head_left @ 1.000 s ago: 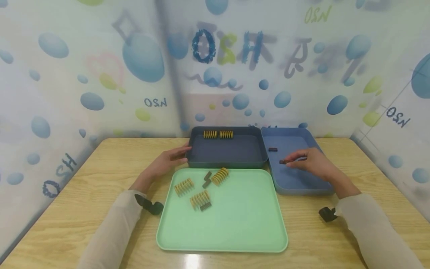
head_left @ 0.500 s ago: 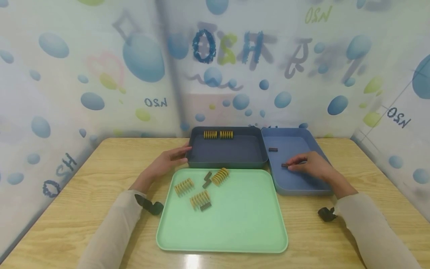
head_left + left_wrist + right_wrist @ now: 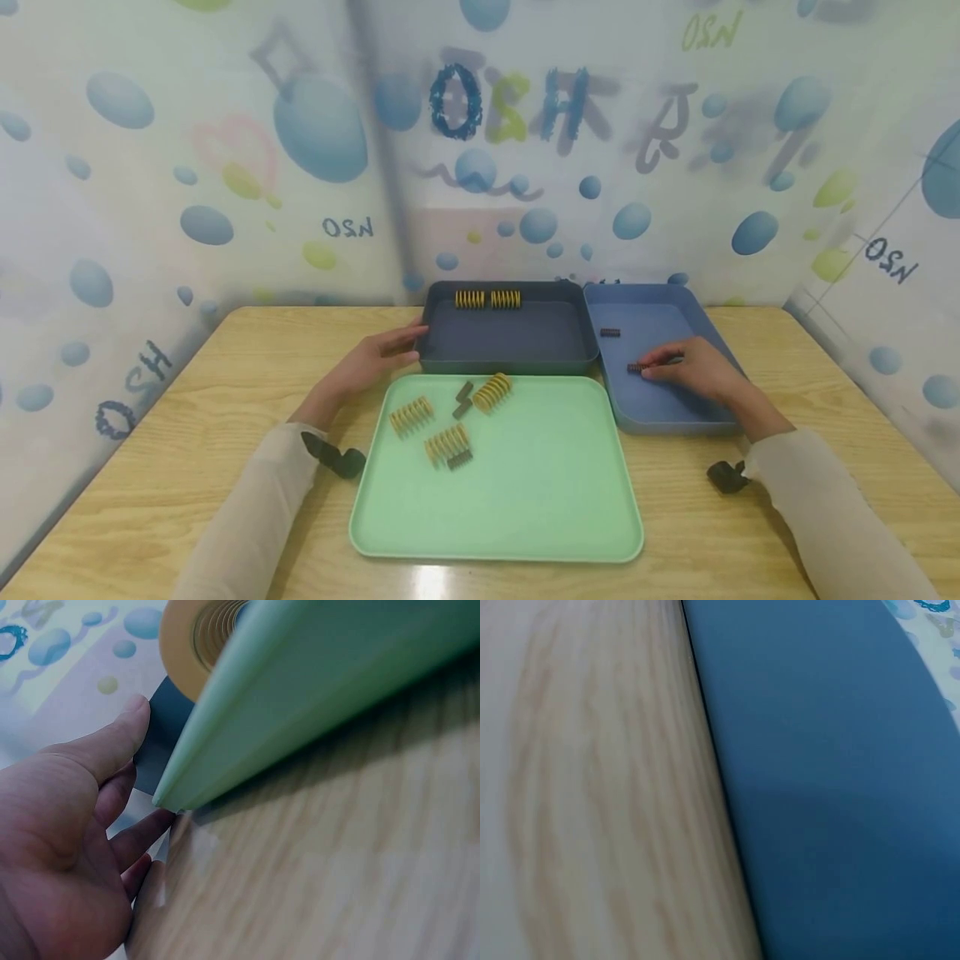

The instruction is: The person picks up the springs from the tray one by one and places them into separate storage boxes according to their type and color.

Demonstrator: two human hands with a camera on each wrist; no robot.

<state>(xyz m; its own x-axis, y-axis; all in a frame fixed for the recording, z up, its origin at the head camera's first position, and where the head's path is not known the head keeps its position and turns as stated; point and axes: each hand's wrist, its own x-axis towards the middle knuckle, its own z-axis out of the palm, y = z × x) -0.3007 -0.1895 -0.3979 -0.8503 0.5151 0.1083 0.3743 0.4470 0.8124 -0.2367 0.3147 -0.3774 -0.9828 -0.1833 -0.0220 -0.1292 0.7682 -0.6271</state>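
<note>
My right hand (image 3: 693,367) pinches a small dark spring (image 3: 634,367) low over the blue tray (image 3: 652,317); whether the spring touches the tray floor I cannot tell. Another dark spring (image 3: 610,332) lies further back in that tray. At the left end of the dark grey tray (image 3: 517,337), my left hand (image 3: 367,362) touches the wall with fairly straight fingers. The left wrist view has that hand (image 3: 67,832) beside the tray's dark wall (image 3: 161,735). Only the blue tray's outer side (image 3: 817,765) and the table show in the right wrist view, with no hand.
In front lies a light green tray (image 3: 540,475) with several springs: larger yellow ones, such as this yellow spring (image 3: 411,416), and small dark ones, such as this dark spring (image 3: 460,460). Two yellow springs, left (image 3: 470,299) and right (image 3: 506,299), line the grey tray's back wall.
Over the past second my right hand has shifted slightly towards me and rightward with the dark spring. My left hand and the other springs have stayed put.
</note>
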